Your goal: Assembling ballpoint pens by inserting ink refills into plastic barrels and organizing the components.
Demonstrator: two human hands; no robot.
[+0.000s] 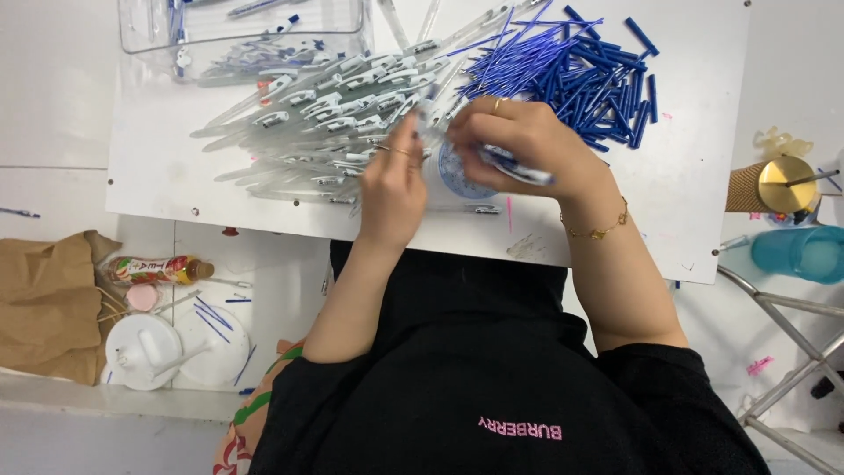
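Note:
My left hand [393,180] and my right hand [527,141] meet over the middle of a white board [686,176]. Both pinch the same clear plastic pen barrel [426,130], which is blurred. The right hand also holds a bunch of blue and white pen parts [514,165] in its palm. A small round blue dish [462,176] lies under the hands. A heap of clear pen barrels with white clips [325,114] lies to the left. A pile of blue refills [580,70] lies to the right.
A clear plastic box [237,35] with more pen parts stands at the board's top left. On the floor to the left are a brown paper bag [44,299], a bottle [158,268] and a white lid [145,352]. A gold-topped cup [778,185] and a teal cup [804,253] stand right.

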